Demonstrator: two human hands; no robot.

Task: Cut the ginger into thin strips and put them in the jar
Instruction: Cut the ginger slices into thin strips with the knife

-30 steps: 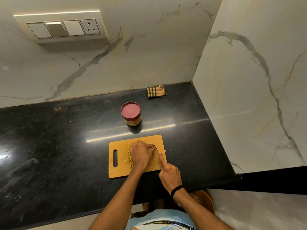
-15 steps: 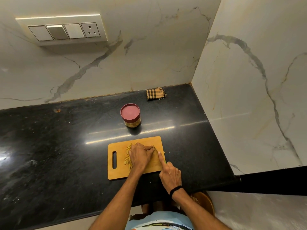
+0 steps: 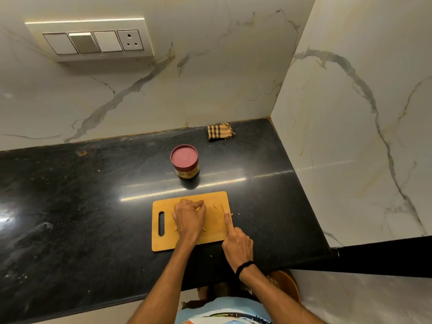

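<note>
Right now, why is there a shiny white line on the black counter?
In the head view it is glare, light reflecting off the polished countertop; in the same view the shadow of the jar breaks it, and the wide lens curves the wall corner.

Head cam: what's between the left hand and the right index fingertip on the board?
A few loose ginger strips on otherwise bare cutting board, between the left hand and the right hand with its index finger extended. The head view shows it.
</note>
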